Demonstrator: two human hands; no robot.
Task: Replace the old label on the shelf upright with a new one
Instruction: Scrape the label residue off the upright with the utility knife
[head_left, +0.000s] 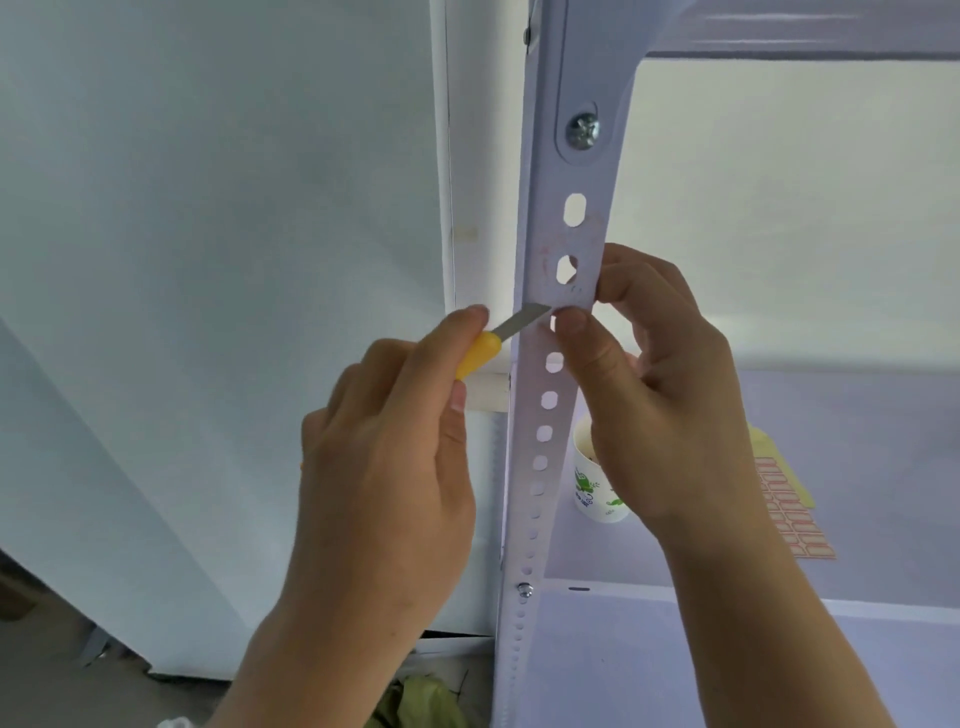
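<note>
One old label (576, 240), faint and worn, sits on the shelf upright (530, 382) around two holes. I would keep the knife (496, 340) blade flat under its lower edge and push slowly, so paint is not scratched. My left hand (395, 441) grips the yellow handle; my right hand (660, 395) pinches the upright just below the label. New labels (795, 514) wait on the shelf (872, 431) behind.
</note>
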